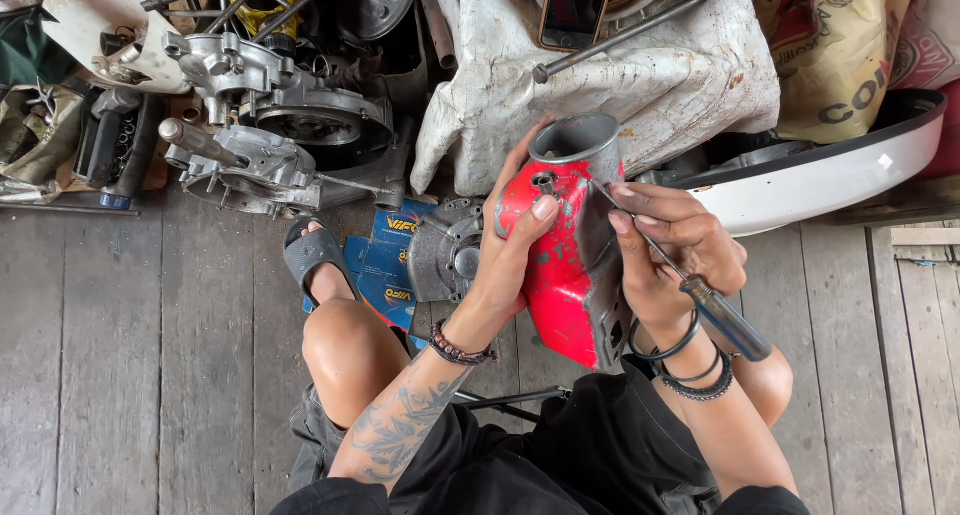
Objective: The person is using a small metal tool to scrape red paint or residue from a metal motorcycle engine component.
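My left hand (512, 243) grips a red painted metal housing (560, 275) with a grey open tube at its top, thumb resting on its face. My right hand (672, 250) holds a thin screwdriver (700, 295) with a dark blue handle, its tip pressed against the upper part of the red housing near the tube. The housing rests upright between my knees, above my black shorts.
Grey engine casings (262, 125) lie at the upper left. A round metal part (447, 252) sits on blue boxes (385, 265) by my sandalled foot (312, 260). A white cloth (620, 75) carries a phone (573, 10) and a rod. A white panel (830, 175) lies right.
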